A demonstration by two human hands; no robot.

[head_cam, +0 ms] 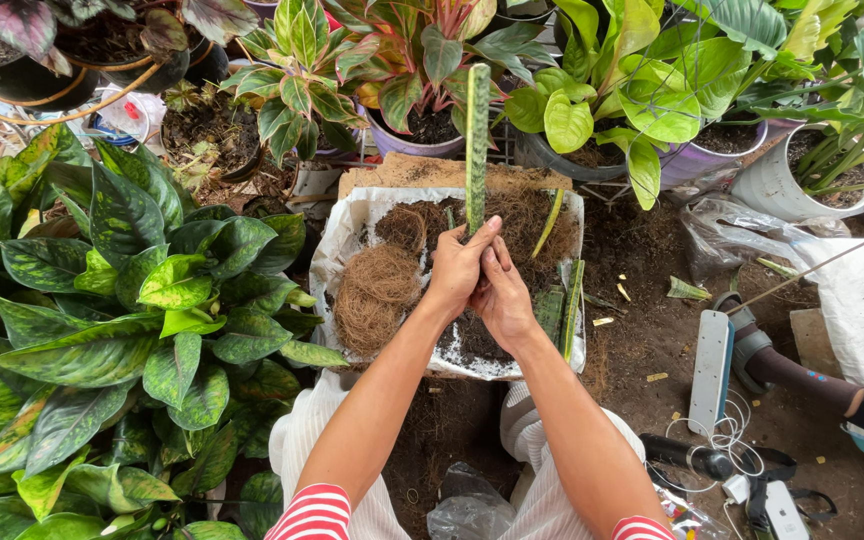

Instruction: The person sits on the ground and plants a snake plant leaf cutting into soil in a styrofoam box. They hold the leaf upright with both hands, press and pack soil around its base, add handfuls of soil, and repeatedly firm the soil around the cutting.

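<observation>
My left hand grips the lower end of a long, upright, mottled green leaf cutting. Pressed against it from the right, my right hand closes around the base of the same cutting. Both hands hover over a white sack spread open on the ground, filled with dark soil and clumps of brown coconut fibre. A few more green leaf strips lie on the sack's right edge.
Large spotted green leaves crowd the left side. Potted plants line the back, with a white pot at right. A white power strip with cables, plastic bags and another person's dark-sleeved arm occupy the right.
</observation>
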